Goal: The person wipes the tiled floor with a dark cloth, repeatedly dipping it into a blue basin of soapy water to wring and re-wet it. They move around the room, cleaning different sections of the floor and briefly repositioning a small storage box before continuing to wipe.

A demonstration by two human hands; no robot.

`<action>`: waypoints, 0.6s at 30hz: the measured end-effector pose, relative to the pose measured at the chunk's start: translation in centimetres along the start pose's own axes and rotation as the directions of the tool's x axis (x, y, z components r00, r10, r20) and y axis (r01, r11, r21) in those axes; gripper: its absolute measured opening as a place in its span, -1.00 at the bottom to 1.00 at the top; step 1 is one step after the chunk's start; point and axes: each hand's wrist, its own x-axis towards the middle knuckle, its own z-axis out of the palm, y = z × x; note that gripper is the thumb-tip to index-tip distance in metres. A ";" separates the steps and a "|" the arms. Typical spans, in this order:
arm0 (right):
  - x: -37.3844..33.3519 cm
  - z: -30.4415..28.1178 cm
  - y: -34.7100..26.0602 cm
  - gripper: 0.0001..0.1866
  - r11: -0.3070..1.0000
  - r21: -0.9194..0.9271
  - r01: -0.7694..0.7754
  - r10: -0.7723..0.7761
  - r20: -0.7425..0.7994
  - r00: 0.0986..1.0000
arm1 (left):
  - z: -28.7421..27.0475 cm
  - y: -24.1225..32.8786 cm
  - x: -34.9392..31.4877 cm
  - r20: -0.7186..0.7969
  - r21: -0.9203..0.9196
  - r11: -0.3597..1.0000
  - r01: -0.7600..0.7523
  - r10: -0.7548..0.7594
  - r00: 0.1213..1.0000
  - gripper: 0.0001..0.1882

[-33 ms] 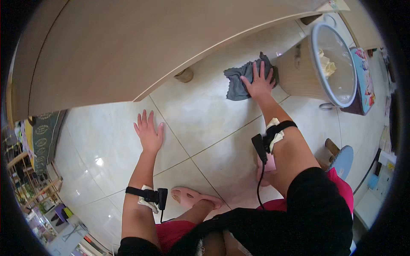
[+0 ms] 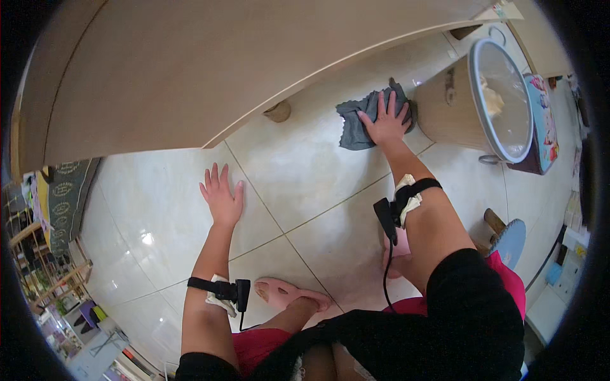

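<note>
My right hand lies flat with spread fingers on a dark grey cloth, pressing it to the white tiled floor. The cloth is rumpled, with jagged edges, and its right side lies close to the base of a beige waste bin. Palm down on the tiles at the left, my left hand has its fingers apart and holds nothing. What lies under my right palm is hidden.
A large beige furniture panel hangs low across the top, with a short round foot beneath its edge. A patterned box stands behind the bin. A small blue-topped stool is at right. Pink slippers are on my feet.
The view has shifted very slightly, so the panel and bin sit a little lower in it. Both hands keep their places, and the cloth has barely moved.
</note>
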 end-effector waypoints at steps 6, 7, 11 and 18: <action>-3.9 1.6 -9.8 -0.17 0.877 -0.156 0.454 -0.456 0.026 0.889 | -0.2 -2.0 -0.3 -0.028 -0.063 0.985 0.162 -0.164 0.986 -0.42; -6.5 2.5 -11.5 -0.19 0.805 -0.115 0.583 -0.585 0.018 0.811 | -0.4 -2.2 -0.3 -0.028 -0.071 0.981 0.181 -0.184 0.983 -0.43; -18.3 5.7 -14.8 -0.20 0.424 0.001 0.906 -0.896 0.146 0.419 | -0.7 -2.5 -0.5 -0.049 -0.064 0.964 0.256 -0.260 0.964 -0.44; -20.8 6.9 -15.2 -0.18 0.017 0.101 0.995 -0.961 0.277 -0.012 | 1.3 -2.0 -1.2 -0.112 -0.159 0.956 0.249 -0.268 0.957 -0.47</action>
